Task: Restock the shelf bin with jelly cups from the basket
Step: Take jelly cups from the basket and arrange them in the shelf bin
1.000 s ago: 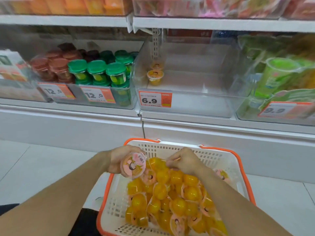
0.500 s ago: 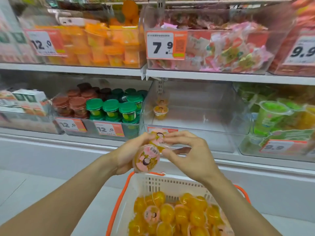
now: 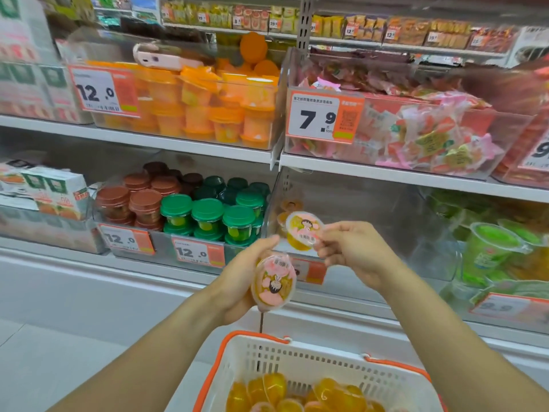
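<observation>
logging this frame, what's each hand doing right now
Left hand: holding a jelly cup.
Right hand: fingers pinching a second jelly cup by its edge.

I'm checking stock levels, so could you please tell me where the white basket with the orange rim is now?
In the head view, the white basket with the orange rim sits bottom centre, below both hands, before the shelves.

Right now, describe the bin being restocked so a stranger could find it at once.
Start at the orange 7.9 price tag on the upper shelf and drop to the shelf below. The clear bin there sits right of the green-lidded cups, behind the right hand. Unlike its packed neighbours, it is nearly bare, holding only a couple of yellow jelly cups at its left.
</observation>
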Demonstrator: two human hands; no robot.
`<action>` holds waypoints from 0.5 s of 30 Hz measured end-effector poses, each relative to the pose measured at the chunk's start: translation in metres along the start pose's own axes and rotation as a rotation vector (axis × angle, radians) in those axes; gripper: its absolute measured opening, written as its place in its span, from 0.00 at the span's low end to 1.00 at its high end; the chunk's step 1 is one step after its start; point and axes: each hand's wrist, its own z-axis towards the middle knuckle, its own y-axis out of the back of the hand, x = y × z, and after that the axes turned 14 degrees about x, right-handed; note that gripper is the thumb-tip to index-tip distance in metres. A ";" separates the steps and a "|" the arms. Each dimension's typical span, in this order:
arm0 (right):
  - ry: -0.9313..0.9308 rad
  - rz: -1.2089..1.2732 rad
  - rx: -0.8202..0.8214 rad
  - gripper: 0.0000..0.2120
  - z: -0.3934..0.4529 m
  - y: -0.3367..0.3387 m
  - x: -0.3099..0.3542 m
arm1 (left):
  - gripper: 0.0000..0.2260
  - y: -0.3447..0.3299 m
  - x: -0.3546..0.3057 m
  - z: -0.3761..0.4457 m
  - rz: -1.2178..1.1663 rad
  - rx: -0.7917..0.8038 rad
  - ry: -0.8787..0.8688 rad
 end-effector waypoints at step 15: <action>-0.584 -0.445 0.089 0.16 0.105 -0.009 -0.023 | 0.13 0.005 0.007 0.005 -0.069 -0.105 -0.057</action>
